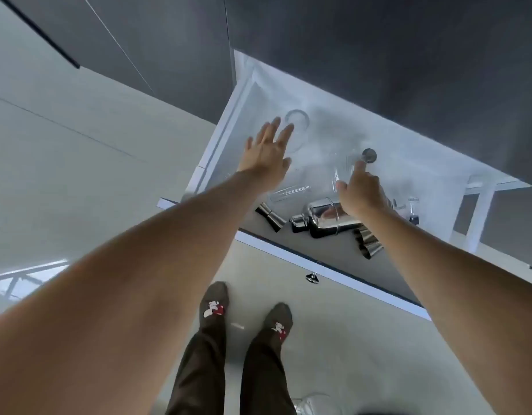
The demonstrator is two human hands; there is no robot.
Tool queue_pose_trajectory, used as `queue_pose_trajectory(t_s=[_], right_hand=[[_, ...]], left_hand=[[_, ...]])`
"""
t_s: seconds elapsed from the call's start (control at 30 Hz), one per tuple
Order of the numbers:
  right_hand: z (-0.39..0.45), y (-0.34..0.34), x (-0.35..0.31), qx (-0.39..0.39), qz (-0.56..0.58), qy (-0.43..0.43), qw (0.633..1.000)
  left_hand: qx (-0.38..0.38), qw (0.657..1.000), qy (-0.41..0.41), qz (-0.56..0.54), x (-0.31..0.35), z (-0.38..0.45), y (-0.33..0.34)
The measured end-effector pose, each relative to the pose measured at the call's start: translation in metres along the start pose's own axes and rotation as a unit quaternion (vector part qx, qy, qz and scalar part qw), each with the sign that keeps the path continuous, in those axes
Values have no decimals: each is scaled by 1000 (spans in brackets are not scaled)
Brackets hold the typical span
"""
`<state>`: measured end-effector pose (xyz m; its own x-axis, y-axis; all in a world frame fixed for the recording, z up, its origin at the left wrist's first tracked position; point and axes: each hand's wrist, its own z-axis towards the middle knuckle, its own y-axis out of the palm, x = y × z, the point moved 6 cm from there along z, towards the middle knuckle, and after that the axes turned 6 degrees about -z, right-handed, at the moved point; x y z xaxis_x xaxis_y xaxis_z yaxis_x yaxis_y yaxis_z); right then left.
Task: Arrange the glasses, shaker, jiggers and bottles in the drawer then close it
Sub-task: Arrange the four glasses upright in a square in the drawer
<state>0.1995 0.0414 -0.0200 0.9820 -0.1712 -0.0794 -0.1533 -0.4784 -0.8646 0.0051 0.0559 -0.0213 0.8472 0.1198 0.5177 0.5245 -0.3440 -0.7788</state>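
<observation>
1. Head view looks down into an open drawer (303,259); both bare arms reach in.
2. Left hand (267,151) is spread flat, fingers extended, gripping nothing; fingertips overlap a clear glass (297,121) at 11 o'clock in the drawer. Contact cannot be told.
3. Right hand (360,190) is curled around a clear glass bottle (344,172) near the drawer's middle, index finger pointing up toward its round dark cap (369,155).
4. Shaker (324,217), shiny metal, lies on its side at 6 o'clock, just under the right hand, cap end pointing to 9 o'clock.
5. One jigger (270,217) lies on its side just left of the shaker; second jigger (368,239) lies at the shaker's 4 o'clock end, touching or nearly so.
6. Another clear glass piece (290,191) lies on its side above the first jigger; blurred.
7. Small bottle with dark contents (414,211) sits at 3 o'clock, partly hidden by the right arm.
8. Drawer knob (312,277) sticks out of the front panel; feet in socks (215,298) stand on the floor at 6 o'clock.
</observation>
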Motion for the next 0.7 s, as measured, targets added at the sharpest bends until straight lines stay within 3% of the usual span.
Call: queue_pose_trajectory(t_s=[0.17,0.7], right_hand=[[25,28,-4,38,26,18,999],[64,44,-16,23,25,-47,998]], left_hand=[[38,997,57,16,6,51,7],[73,997,18,-20,-33,94,-15]])
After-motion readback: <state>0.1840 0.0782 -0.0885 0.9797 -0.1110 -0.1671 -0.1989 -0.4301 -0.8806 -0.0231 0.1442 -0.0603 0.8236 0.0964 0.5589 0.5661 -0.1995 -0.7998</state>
